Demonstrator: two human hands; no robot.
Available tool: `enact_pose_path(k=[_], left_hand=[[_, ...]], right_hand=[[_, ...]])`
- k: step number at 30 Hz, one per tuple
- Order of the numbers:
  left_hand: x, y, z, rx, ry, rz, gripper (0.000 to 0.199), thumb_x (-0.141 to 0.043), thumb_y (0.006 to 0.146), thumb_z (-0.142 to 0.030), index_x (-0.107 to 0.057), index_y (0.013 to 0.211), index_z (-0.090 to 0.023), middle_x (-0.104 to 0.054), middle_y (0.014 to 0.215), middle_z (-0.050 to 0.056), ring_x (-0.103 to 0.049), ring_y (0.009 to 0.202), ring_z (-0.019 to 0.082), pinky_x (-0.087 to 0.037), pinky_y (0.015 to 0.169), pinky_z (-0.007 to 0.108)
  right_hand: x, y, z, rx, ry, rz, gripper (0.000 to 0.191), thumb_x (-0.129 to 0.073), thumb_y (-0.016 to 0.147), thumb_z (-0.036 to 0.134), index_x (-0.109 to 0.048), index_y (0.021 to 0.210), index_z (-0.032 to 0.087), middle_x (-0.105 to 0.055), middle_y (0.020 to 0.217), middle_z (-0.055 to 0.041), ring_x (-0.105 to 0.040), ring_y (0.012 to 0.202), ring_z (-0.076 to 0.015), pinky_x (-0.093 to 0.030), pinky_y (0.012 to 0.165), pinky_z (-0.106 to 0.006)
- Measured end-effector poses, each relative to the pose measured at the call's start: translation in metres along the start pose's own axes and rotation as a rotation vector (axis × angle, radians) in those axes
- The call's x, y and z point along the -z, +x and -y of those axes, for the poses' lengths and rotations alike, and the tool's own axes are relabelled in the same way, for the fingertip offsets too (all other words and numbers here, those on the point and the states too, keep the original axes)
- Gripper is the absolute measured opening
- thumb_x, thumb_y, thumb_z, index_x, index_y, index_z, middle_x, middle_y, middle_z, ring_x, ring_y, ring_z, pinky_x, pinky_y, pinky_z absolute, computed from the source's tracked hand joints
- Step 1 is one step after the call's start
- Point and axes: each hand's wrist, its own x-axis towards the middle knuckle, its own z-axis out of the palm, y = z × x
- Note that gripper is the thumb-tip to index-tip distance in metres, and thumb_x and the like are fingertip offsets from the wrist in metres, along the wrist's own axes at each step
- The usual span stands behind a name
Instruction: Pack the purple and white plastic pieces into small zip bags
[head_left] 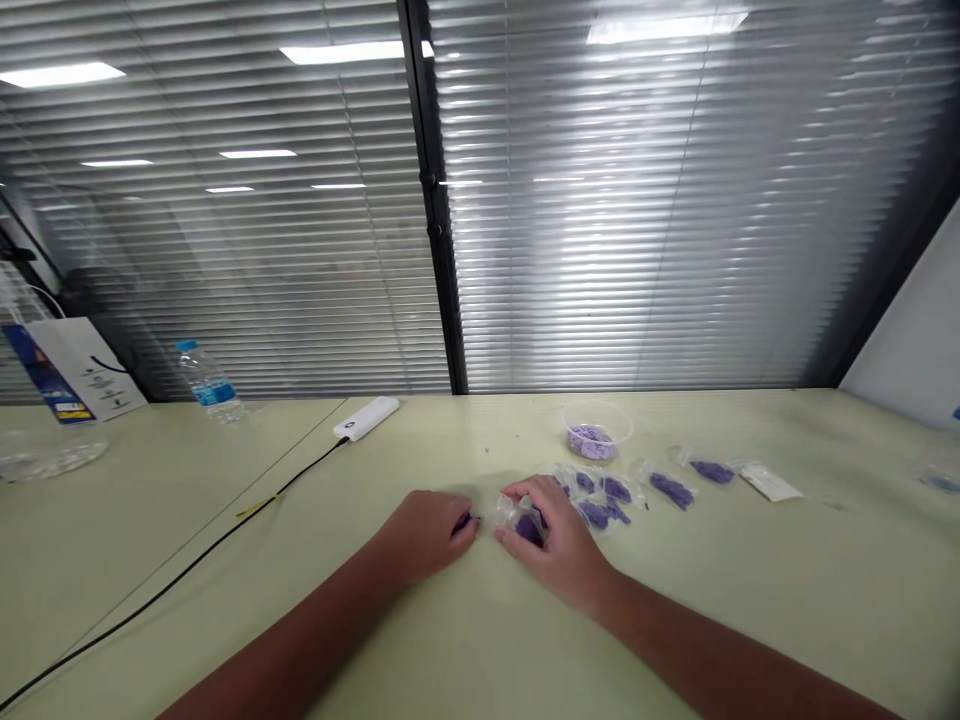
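Note:
My right hand (pixel 561 548) curls thumb and fingers around a small clear plastic bag (pixel 529 527) with dark purple contents, resting on the table. Just left of it, my left hand (pixel 426 535) is closed, its back facing up. A bit of something dark purple (pixel 466 521) shows between its thumb and fingers; most of that piece is hidden. Beyond my right hand lie several clear bags of purple pieces (pixel 616 490), partly overlapping. Two more purple bags, a nearer one (pixel 672 490) and a farther one (pixel 712 471), lie to the right.
A clear round tub (pixel 592 440) of light purple bits stands behind the bags. At right lies a flat white packet (pixel 769 481). A white device (pixel 367 418) trails a black cable (pixel 217 543) across the left. Behind are a water bottle (pixel 210 385) and paper bag (pixel 86 370).

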Motion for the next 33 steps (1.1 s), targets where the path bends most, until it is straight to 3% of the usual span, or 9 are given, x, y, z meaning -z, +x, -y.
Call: enact_pose_path(k=[6, 11, 14, 19, 23, 33], left_hand=[[0.008, -0.002, 0.004, 0.027, -0.079, 0.039, 0.029, -0.044, 0.094, -0.031, -0.053, 0.069, -0.019, -0.066, 0.069, -0.001, -0.054, 0.06, 0.016, -0.019, 0.056, 0.031], [0.013, -0.004, 0.01, 0.139, -0.02, 0.074, 0.028, -0.044, 0.093, -0.033, -0.047, 0.069, -0.019, -0.062, 0.068, 0.001, -0.05, 0.058, 0.017, -0.016, 0.055, 0.031], [0.019, -0.004, 0.006, 0.187, -0.057, 0.015, 0.029, -0.041, 0.098, -0.035, -0.046, 0.074, -0.02, -0.059, 0.068, 0.0, -0.048, 0.058, 0.016, -0.017, 0.056, 0.031], [0.032, -0.007, -0.016, 0.059, -0.333, -0.166, 0.034, -0.029, 0.108, -0.04, -0.047, 0.086, -0.021, -0.058, 0.079, -0.001, -0.053, 0.07, 0.016, -0.031, 0.063, 0.028], [0.029, -0.01, -0.03, -0.016, -0.451, -0.199, 0.033, -0.028, 0.109, -0.039, -0.05, 0.091, -0.021, -0.059, 0.086, -0.001, -0.055, 0.078, 0.016, -0.036, 0.069, 0.028], [0.03, -0.011, -0.024, -0.055, -0.508, -0.24, 0.028, -0.035, 0.108, -0.037, -0.056, 0.097, -0.022, -0.061, 0.09, -0.001, -0.056, 0.08, 0.014, -0.038, 0.071, 0.027]], right_hand=[[0.001, -0.001, 0.001, -0.02, 0.001, 0.005, 0.029, -0.073, 0.084, 0.028, -0.064, 0.112, 0.025, -0.062, 0.107, -0.0043, -0.056, 0.104, -0.0227, -0.045, 0.092, -0.036], [0.001, 0.001, 0.002, -0.045, -0.02, 0.015, 0.027, -0.074, 0.083, 0.028, -0.065, 0.109, 0.025, -0.062, 0.105, -0.0039, -0.057, 0.103, -0.0228, -0.045, 0.093, -0.037], [-0.001, 0.001, 0.001, -0.061, -0.029, 0.031, 0.03, -0.075, 0.082, 0.029, -0.064, 0.11, 0.025, -0.063, 0.107, -0.0036, -0.057, 0.104, -0.0229, -0.045, 0.093, -0.037], [-0.002, 0.0, 0.002, -0.055, -0.025, 0.071, 0.032, -0.076, 0.081, 0.03, -0.064, 0.111, 0.026, -0.063, 0.109, -0.0039, -0.057, 0.106, -0.0232, -0.045, 0.093, -0.037], [0.0, 0.0, 0.004, -0.02, -0.011, 0.079, 0.032, -0.076, 0.081, 0.028, -0.063, 0.11, 0.026, -0.063, 0.108, -0.0036, -0.057, 0.105, -0.0231, -0.046, 0.092, -0.037], [0.001, 0.001, 0.004, 0.004, 0.011, 0.062, 0.033, -0.075, 0.083, 0.031, -0.063, 0.114, 0.026, -0.063, 0.11, -0.0052, -0.058, 0.105, -0.0238, -0.047, 0.093, -0.037]])
